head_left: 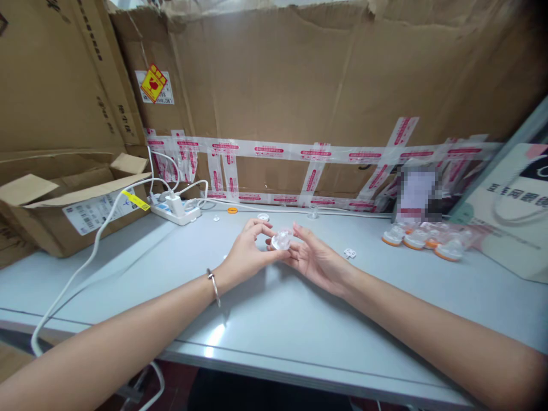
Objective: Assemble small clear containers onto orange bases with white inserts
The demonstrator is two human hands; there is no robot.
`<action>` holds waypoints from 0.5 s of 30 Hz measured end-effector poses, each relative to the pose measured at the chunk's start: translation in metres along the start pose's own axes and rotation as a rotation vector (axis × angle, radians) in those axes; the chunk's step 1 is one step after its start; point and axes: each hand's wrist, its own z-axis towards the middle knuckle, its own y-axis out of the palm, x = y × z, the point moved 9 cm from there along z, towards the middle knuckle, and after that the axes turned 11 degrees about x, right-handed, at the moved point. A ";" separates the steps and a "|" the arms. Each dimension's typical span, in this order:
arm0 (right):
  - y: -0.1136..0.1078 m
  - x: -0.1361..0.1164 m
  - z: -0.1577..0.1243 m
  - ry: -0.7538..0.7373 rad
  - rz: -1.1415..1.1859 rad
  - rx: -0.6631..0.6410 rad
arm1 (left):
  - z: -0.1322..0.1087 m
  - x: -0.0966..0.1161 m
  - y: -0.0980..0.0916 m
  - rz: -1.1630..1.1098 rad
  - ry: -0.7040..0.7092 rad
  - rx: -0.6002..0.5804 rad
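A small clear plastic piece with a whitish round base is held above the middle of the table between both hands. My left hand grips it from the left, thumb below and fingers behind. My right hand holds its right side, thumb on top and fingers curled beneath. Behind the hands lie a white ring, an orange ring and a small white part. A clear piece stands farther back, and small white pieces lie right of my right hand.
Several clear pieces with orange bases sit at the right. A power strip with white cables and an open cardboard box are at the left. A large taped carton stands along the back; a printed panel leans at right.
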 end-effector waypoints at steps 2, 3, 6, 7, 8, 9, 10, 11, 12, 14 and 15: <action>-0.003 -0.002 -0.002 -0.027 -0.084 0.053 | -0.004 0.009 0.005 0.037 0.121 -0.028; -0.005 -0.004 -0.002 -0.044 -0.129 0.089 | -0.005 0.013 0.007 0.045 0.169 -0.047; -0.016 -0.019 0.001 -0.118 -0.222 0.162 | -0.007 0.023 0.005 0.071 0.261 -0.048; -0.022 -0.030 0.004 -0.165 -0.238 0.187 | -0.006 0.025 0.001 0.081 0.278 -0.022; -0.032 -0.045 0.007 -0.227 -0.249 0.227 | -0.004 0.028 -0.004 0.092 0.290 0.011; -0.043 -0.063 0.009 -0.294 -0.269 0.276 | -0.003 0.029 -0.009 0.104 0.298 0.044; -0.056 -0.082 0.011 -0.361 -0.300 0.327 | -0.001 0.030 -0.014 0.116 0.296 0.070; -0.071 -0.102 0.012 -0.426 -0.339 0.395 | 0.000 0.029 -0.017 0.128 0.286 0.083; -0.087 -0.118 0.011 -0.446 -0.404 0.480 | 0.001 0.028 -0.019 0.139 0.270 0.087; -0.120 -0.144 0.006 -0.398 -0.523 0.623 | 0.004 0.023 -0.020 0.147 0.233 0.076; -0.133 -0.152 0.001 -0.362 -0.553 0.652 | 0.004 0.021 -0.020 0.148 0.221 0.069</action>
